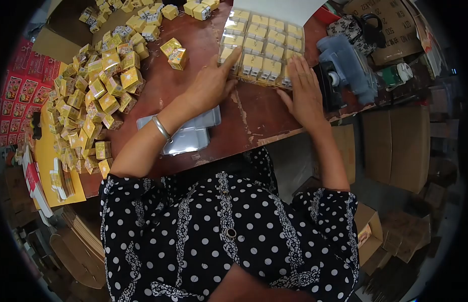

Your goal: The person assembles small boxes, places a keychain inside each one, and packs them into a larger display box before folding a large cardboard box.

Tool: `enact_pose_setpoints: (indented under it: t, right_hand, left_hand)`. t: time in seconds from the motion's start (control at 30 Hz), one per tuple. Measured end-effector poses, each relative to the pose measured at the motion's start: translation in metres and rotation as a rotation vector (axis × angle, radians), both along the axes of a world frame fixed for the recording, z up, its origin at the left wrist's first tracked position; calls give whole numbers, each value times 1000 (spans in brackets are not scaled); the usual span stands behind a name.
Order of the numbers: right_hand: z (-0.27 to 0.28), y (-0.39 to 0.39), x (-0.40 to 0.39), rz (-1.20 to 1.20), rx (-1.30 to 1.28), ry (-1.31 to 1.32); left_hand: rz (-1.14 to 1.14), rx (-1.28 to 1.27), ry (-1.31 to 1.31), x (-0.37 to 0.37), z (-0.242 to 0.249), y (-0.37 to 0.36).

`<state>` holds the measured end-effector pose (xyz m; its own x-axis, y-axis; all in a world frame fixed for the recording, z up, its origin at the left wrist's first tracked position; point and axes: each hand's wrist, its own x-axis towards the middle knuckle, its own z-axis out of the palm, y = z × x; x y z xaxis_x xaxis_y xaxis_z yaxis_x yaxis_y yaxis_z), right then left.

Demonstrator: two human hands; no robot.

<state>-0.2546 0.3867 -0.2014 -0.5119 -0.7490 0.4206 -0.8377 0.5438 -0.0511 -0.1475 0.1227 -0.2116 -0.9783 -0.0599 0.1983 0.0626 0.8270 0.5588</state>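
On yellow blocks [254, 46] (in rows), both hands [307, 93].

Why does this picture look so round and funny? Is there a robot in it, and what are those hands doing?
There's no robot here, just a person with two bare hands. The only picture comes from a camera worn on their head, looking forward and down, so you see their spotty top below. The view is round and bendy, with dark corners.

On the reddish table are neat rows of yellow blocks. A big heap of little boxes is on the left, and some clear plastic lies nearer the person.

The left hand, with a bracelet on its wrist, touches the rows' near left side. The right hand rests its fingers at their right side. Neither seems to be lifting anything.
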Motion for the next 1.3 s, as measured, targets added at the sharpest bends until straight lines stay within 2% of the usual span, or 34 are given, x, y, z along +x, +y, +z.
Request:
enact_pose_setpoints:
  t: [0.07,0.1,0.13,0.17,0.2,0.23,0.27,0.3,0.33,0.37,0.43,0.47,0.5,0.57,0.6,0.67,0.7,0.73,0.8,0.83,0.9,0.97,1.07,1.13,1.3]
  right_hand:
    - [18,3,-6,39,-38,-220]
    - [24,4,-21,-8,-198,-312]
    - [32,6,-35,-55,-358,-411]
    - [45,4,-56,-127,-499,-436]
    - [56,-1,-85,-161,-711,-614]
    - [65,-6,-116,-192,-921,-791]
    - [70,-9,-145,-185,-923,-781]
    - [74,-12,-173,-168,-931,-994]
    - [75,-15,-196,-149,-931,-1208]
    - [73,-18,-218,-139,-933,-1201]
    - [73,-31,-235,-32,-471,-1535]
    - [63,-41,-223,-150,-533,-1324]
    - [78,-44,-200,-151,-526,-1326]
    - [107,-44,-166,-128,-163,-1296]
    - [97,-47,-172,72,-35,-1196]
    - [67,-33,-158,183,-2,-976]
    - [54,-30,-148,178,49,-880]
    - [50,-28,-130,175,52,-892]
    - [45,-27,-92,49,386,-230]
    - [39,-25,-85,64,364,-260]
    - [42,-24,-60,65,360,-231]
    - [39,-26,-48,59,356,-204]
    - [22,-28,-42,56,254,-199]
    - [10,-30,-37,33,240,-53]
    - [3,-32,-29,58,125,-63]
  left_hand:
    - [16,-14,6,-5,17,-10]
    - [27,-19,-9,-8,24,-18]
    - [-17,26,210,-23,30,-32]
    - [45,167,113,-38,38,-47]
    - [104,308,17,-55,52,-60]
    - [105,457,85,-75,56,-74]
    - [130,619,52,-103,57,-90]
    - [154,779,20,-127,56,-104]
    - [234,828,186,-146,58,-98]
    - [232,824,197,-158,65,-102]
    - [-24,1004,-151,-177,80,-113]
    - [21,1091,-317,-187,85,-116]
    - [24,1097,-317,-186,89,-118]
    - [-265,778,-362,-174,89,-114]
    - [-246,671,-236,-165,83,-105]
    - [-238,284,-153,-146,64,-96]
    - [-240,292,-169,-135,61,-89]
    - [-353,119,-136,-124,60,-80]
    - [-489,-262,-84,-100,57,-63]
    - [-491,-261,-90,-85,45,-56]
    - [-371,-497,178,-57,25,-42]
    - [-402,-421,69,-51,21,-37]
    - [-404,-423,182,-52,10,-33]
    - [-323,-623,216,-56,3,-27]
    - [-289,-694,327,-52,-6,-23]
